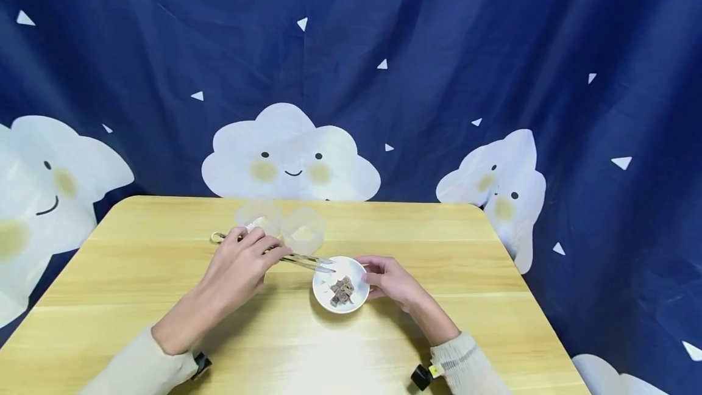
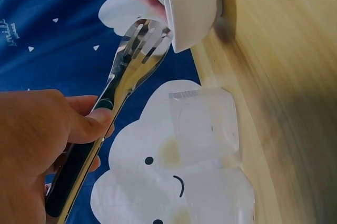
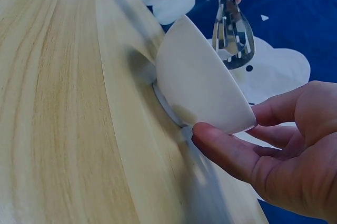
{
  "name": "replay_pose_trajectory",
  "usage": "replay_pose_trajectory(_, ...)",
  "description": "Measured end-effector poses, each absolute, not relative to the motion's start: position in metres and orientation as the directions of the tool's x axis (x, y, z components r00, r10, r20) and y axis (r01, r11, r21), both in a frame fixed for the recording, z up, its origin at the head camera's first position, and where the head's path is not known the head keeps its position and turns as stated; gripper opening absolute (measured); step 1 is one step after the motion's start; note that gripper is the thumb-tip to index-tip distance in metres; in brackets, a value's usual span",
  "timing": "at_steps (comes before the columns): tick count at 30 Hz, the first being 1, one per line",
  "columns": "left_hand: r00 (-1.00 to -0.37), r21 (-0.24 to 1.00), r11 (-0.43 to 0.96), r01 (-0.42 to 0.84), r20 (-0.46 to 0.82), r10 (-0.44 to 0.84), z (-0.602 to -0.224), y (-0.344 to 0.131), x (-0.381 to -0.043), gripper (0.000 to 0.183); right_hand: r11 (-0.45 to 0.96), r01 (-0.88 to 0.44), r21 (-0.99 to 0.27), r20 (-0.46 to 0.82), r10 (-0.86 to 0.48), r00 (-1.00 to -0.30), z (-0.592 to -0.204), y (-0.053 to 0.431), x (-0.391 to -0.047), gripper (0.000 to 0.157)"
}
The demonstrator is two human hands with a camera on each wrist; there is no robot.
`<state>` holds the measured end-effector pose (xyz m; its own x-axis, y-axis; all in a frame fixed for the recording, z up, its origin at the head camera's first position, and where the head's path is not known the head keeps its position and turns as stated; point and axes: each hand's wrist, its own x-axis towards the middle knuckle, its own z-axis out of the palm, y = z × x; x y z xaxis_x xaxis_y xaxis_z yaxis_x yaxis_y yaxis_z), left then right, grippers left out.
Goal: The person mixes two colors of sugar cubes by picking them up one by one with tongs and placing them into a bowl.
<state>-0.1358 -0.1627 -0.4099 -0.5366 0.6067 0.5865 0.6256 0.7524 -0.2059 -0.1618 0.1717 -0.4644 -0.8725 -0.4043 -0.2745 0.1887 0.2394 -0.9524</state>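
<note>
In the head view my left hand [image 1: 244, 264] grips a pair of metal serving tongs [image 1: 301, 259] by their dark handles. Slotted heads show on the tongs [image 2: 138, 58] in the left wrist view, with nothing seen between them. Their tips reach over the near-left rim of a white bowl [image 1: 359, 297]. Brown chunks [image 1: 342, 291] lie inside this bowl, toward its lower middle. My right hand [image 1: 392, 282] holds the bowl's right side; from the right wrist, the thumb presses the outer wall of the bowl [image 3: 197, 82] while fingers touch the rim.
Two clear plastic containers, one on the right [image 1: 304, 231] and one partly behind my left hand [image 1: 259, 213], stand near the back of the wooden table [image 1: 428, 230]. A dark blue curtain [image 1: 351, 47] with clouds hangs behind the table's back edge.
</note>
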Motion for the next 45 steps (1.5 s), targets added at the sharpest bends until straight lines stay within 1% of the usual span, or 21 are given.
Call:
replay_pose_trajectory(7, -0.567, -0.211, 0.761, 0.613, 0.553, 0.610, -0.406, -0.165, -0.137, 0.057, 0.242, 0.186, -0.952, -0.274, -0.405, -0.873, -0.468, 0.172, -0.162, 0.046)
replay_pose_trajectory(10, -0.564, -0.206, 0.763, 0.613, 0.562, 0.605, -0.403, -0.168, -0.139, 0.050, 0.243, 0.185, -0.952, -0.272, -0.403, -0.874, -0.468, 0.172, -0.162, 0.046)
replay_pose_trajectory(15, -0.538, -0.191, 0.758, 0.623, 0.599, 0.593, -0.395, -0.174, -0.144, 0.038, 0.242, 0.178, -0.954, -0.265, -0.398, -0.878, -0.466, 0.172, -0.162, 0.046)
replay_pose_trajectory(21, -0.499, -0.193, 0.745, 0.639, 0.633, 0.592, -0.386, -0.184, -0.149, 0.034, 0.249, 0.176, -0.952, -0.266, -0.393, -0.880, -0.465, 0.173, -0.162, 0.047)
replay_pose_trajectory(26, -0.475, -0.241, 0.752, 0.614, 0.647, 0.596, -0.380, -0.195, -0.153, 0.031, 0.253, 0.176, -0.951, -0.267, -0.391, -0.881, -0.465, 0.172, -0.161, 0.047)
replay_pose_trajectory(30, -0.468, -0.266, 0.756, 0.598, 0.651, 0.598, -0.377, -0.204, -0.157, 0.033, 0.258, 0.175, -0.950, -0.269, -0.392, -0.880, -0.465, 0.172, -0.161, 0.047)
replay_pose_trajectory(36, -0.448, -0.297, 0.755, 0.584, 0.657, 0.606, -0.371, -0.217, -0.164, 0.029, 0.265, 0.184, -0.947, -0.279, -0.389, -0.878, -0.464, 0.171, -0.160, 0.046)
replay_pose_trajectory(41, -0.449, -0.323, 0.773, 0.546, 0.666, 0.596, -0.363, -0.228, -0.174, 0.026, 0.268, 0.178, -0.947, -0.275, -0.384, -0.882, -0.464, 0.171, -0.161, 0.047)
replay_pose_trajectory(45, -0.435, -0.344, 0.778, 0.526, 0.677, 0.594, -0.359, -0.237, -0.182, 0.021, 0.267, 0.176, -0.948, -0.272, -0.386, -0.881, -0.465, 0.171, -0.161, 0.046)
